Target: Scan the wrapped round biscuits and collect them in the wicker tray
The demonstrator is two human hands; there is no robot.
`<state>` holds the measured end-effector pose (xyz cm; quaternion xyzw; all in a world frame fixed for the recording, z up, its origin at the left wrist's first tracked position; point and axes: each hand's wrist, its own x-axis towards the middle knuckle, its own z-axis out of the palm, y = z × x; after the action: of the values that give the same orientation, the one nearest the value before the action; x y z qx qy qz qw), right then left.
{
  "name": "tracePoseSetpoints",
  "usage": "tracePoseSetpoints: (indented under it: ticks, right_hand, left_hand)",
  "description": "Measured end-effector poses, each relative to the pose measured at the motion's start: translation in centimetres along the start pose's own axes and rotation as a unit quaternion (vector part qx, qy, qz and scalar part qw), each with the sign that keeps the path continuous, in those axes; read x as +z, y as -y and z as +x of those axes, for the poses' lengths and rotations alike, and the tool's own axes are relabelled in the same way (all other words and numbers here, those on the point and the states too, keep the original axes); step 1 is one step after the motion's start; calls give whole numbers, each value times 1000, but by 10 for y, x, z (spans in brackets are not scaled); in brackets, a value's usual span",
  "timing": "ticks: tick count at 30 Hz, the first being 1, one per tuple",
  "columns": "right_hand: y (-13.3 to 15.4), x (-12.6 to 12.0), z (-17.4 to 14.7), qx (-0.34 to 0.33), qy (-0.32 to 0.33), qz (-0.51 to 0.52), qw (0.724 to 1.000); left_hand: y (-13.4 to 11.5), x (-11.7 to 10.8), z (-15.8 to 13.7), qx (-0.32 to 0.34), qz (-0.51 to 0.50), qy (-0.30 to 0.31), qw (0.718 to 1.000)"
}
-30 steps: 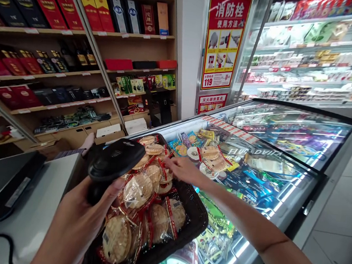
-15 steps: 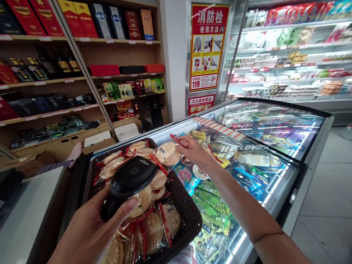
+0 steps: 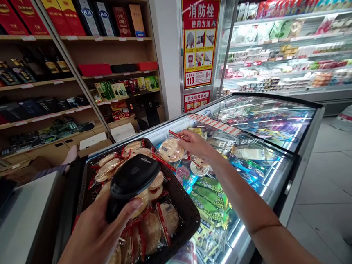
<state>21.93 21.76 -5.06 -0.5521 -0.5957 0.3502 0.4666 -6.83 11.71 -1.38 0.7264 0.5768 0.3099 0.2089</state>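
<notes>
My left hand [image 3: 102,228] is wrapped round the handle of a black barcode scanner [image 3: 135,177], its head tilted up over a dark woven basket [image 3: 188,207]. Several clear-wrapped round flatbreads [image 3: 158,225] with red strips fill the basket. Beyond its far right edge, my right hand [image 3: 195,144] pinches the red-edged wrapper of one packed flatbread [image 3: 171,149], which hangs from the fingers above the freezer's glass. A barcode label shows on that pack's front. The scanner's own front window faces away, out of my sight.
Under the basket and right arm stretches a glass-topped chest freezer [image 3: 289,175] with colourful ice-cream packs [image 3: 210,196] inside. A white counter [image 3: 29,218] stands at left. Behind are wooden shelves [image 3: 110,40] of boxes and bottles, a refrigerated display [image 3: 272,46], and part of another person's arm [image 3: 71,155].
The view has shifted slightly, so the surroundings sit a little further left. Both hands keep their holds; the flatbread pack now turns its label more towards me.
</notes>
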Motion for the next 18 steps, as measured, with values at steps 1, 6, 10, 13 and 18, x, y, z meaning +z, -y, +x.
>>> tracePoseSetpoints:
  ticks: [1, 6, 10, 13, 18]
  right_hand:
    - [-3, -4, 2, 10, -23, -47, 999]
    - [-36, -32, 18, 100, -112, -323, 934]
    - [-51, -28, 24, 147, -153, -425, 880]
    - [-33, 6, 12, 53, -193, -448, 871]
    - [5, 85, -41, -8, 143, -139, 980]
  left_hand:
    - [3, -2, 1, -8, -5, 17, 1000]
    - [8, -20, 0, -65, -41, 4, 997]
    - [3, -28, -4, -106, -86, -77, 988]
    - [1, -30, -4, -121, -113, -98, 981]
    - [-9, -27, -5, -115, -112, -93, 983]
